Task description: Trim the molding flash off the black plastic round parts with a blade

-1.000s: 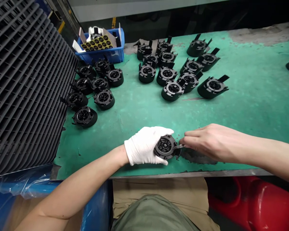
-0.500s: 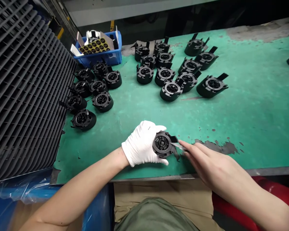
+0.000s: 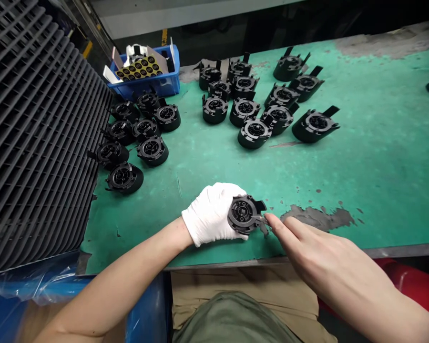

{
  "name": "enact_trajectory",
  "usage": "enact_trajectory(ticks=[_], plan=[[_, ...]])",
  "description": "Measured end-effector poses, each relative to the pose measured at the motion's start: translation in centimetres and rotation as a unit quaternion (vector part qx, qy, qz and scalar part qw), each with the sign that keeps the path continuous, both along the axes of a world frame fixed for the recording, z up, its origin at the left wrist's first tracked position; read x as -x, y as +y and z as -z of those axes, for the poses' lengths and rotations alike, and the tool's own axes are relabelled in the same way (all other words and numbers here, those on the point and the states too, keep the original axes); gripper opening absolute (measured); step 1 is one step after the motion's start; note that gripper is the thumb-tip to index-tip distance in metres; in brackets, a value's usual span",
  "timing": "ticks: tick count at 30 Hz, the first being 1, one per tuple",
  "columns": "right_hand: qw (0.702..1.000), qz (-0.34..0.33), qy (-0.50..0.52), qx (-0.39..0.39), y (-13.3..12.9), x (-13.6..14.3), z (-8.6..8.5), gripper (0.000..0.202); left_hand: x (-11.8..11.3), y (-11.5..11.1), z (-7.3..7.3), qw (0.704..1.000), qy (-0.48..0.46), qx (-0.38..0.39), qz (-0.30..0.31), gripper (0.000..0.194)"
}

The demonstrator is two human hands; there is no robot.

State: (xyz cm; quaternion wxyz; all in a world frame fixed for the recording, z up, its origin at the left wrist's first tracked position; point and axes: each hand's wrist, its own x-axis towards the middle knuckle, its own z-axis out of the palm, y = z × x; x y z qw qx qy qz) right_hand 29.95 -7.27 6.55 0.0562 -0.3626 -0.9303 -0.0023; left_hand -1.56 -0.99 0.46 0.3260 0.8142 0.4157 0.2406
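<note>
In a white glove, my left hand [image 3: 214, 214] is wrapped round a round black part [image 3: 242, 215], its ribbed face turned up, above the table's front edge. My bare right hand [image 3: 307, 243] pinches a thin metal blade [image 3: 259, 218] whose tip lies at the right side of that part. A black tab stands out from the part's upper right, and a dark strip hangs below the blade. Similar black parts stand in groups on the green table, at the left [image 3: 152, 148] and in the middle [image 3: 254, 132].
A blue bin [image 3: 146, 86] with cards and a yellow-and-black sheet [image 3: 139, 69] stands at the back left. Stacked grey grids [image 3: 39, 143] rise along the left side. The green table top [image 3: 379, 166] has worn grey patches. Something red [image 3: 411, 286] is at the lower right.
The black part in my left hand has tilted slightly and moved a little right. My right hand has turned, and the blade now shows narrower against the part.
</note>
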Motion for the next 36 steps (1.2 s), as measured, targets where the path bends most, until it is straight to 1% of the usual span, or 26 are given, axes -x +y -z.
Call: enact_trajectory(ticks=[2,6,8,12,13,15,17,19,21,23,25,27,31,36], plan=[[0.999,-0.027,-0.003,-0.022,0.4,0.2,-0.8,0.084,0.0,0.1,0.1,1.0,-0.006,0.001,-0.001,0.105],[0.998,-0.055,-0.022,-0.013,1.5,-0.2,-1.7,0.087,-0.1,0.3,-0.3,1.0,-0.003,0.017,0.005,0.098],[0.996,-0.078,-0.033,-0.005,2.1,-0.6,-1.7,0.082,-0.1,0.4,-0.4,1.0,-0.005,0.022,0.008,0.096],[0.993,-0.11,-0.031,0.03,3.7,-1.1,-0.9,0.074,-0.1,0.4,-0.2,1.0,-0.01,0.028,0.0,0.102],[0.993,-0.111,-0.016,0.032,4.1,-1.1,-0.6,0.069,-0.1,0.5,-0.1,1.0,-0.011,0.027,-0.003,0.105],[0.993,-0.11,0.03,0.026,4.8,-1.1,0.0,0.052,0.0,0.5,0.2,1.0,-0.012,0.019,-0.008,0.109],[0.991,-0.104,0.079,0.03,5.2,-1.3,0.4,0.036,0.0,0.4,0.4,1.0,-0.009,0.009,-0.015,0.107],[0.989,-0.063,0.119,0.054,5.1,-1.7,0.4,0.031,0.1,0.3,0.7,1.0,-0.001,-0.008,-0.028,0.102],[0.987,-0.011,0.141,0.071,4.2,-2.2,0.2,0.039,0.2,0.0,1.0,0.998,0.005,-0.031,-0.052,0.103],[0.99,0.022,0.131,0.049,2.9,-2.4,0.3,0.048,0.2,-0.3,1.2,0.996,-0.004,-0.055,-0.069,0.105],[0.995,0.019,0.102,0.001,1.5,-2.1,0.6,0.051,0.1,-0.6,1.3,0.995,-0.028,-0.064,-0.07,0.104],[0.996,0.014,0.085,-0.03,0.6,-1.5,1.2,0.05,0.0,-0.7,1.2,0.996,-0.05,-0.052,-0.058,0.1],[0.996,0.009,0.089,-0.023,0.2,-0.5,1.8,0.058,-0.1,-0.6,1.1,0.997,-0.067,-0.018,-0.039,0.097],[0.996,0.015,0.082,-0.022,0.3,0.0,1.3,0.059,-0.1,-0.5,1.5,0.996,-0.081,-0.019,-0.031,0.096]])
